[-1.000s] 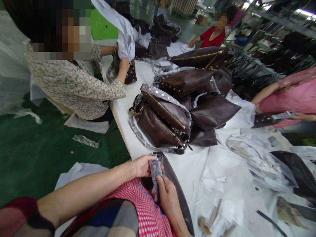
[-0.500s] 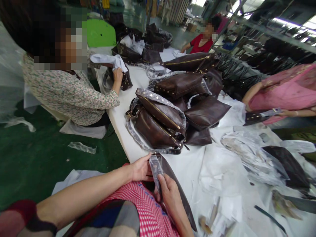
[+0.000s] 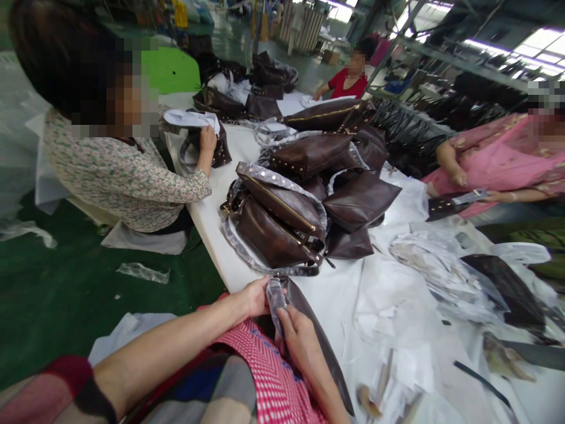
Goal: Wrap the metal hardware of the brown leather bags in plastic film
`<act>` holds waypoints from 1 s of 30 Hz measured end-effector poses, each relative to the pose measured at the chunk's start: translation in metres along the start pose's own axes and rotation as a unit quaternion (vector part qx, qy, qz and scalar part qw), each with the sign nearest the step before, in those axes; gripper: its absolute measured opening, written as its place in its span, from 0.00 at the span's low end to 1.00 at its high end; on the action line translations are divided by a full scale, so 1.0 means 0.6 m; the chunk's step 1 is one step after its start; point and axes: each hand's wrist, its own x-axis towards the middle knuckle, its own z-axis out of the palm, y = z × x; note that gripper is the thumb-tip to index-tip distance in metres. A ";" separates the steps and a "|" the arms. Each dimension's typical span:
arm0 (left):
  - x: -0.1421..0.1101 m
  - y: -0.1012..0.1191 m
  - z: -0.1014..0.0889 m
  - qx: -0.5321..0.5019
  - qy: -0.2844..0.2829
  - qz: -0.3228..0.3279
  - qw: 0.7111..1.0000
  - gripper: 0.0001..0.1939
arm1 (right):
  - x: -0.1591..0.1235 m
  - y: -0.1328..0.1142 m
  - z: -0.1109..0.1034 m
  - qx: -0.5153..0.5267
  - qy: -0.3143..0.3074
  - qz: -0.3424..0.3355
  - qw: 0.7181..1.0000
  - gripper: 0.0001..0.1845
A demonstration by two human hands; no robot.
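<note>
A dark brown leather handbag (image 3: 315, 324) lies across my lap at the table edge, its lower part hidden by my right arm. Its strap (image 3: 276, 299) is wrapped in clear plastic film. My left hand (image 3: 256, 296) grips the strap near its upper end, with fingertips curled behind it. Lower down, my right hand (image 3: 301, 334) pinches the wrapped strap between thumb and fingers. Just beyond my hands sits a brown bag (image 3: 269, 229) with gold zips and a film-wrapped strap. I cannot see the fingers behind the strap.
More brown bags (image 3: 362, 200) are piled mid-table on the white table (image 3: 212, 227). Plastic bags (image 3: 436, 265) and paper scraps lie at right. A co-worker in a floral top (image 3: 128, 176) sits left, another in pink (image 3: 494, 159) right, one in red (image 3: 348, 85) at the far end.
The view has shifted slightly. My right hand sits a little higher on the strap, and my left fingers close around its upper part. The co-worker in pink has lifted one hand.
</note>
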 end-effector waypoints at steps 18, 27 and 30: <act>-0.015 0.117 0.129 0.040 0.013 0.057 0.997 0.18 | 0.012 0.067 -0.098 0.353 -0.182 0.069 0.915 0.22; 0.045 0.151 0.174 0.085 0.043 0.076 0.993 0.15 | -0.078 0.065 -0.208 0.383 -0.167 0.036 0.908 0.23; 0.053 0.157 0.190 0.084 0.050 0.084 0.992 0.16 | -0.118 0.063 -0.241 0.400 -0.141 0.022 0.905 0.22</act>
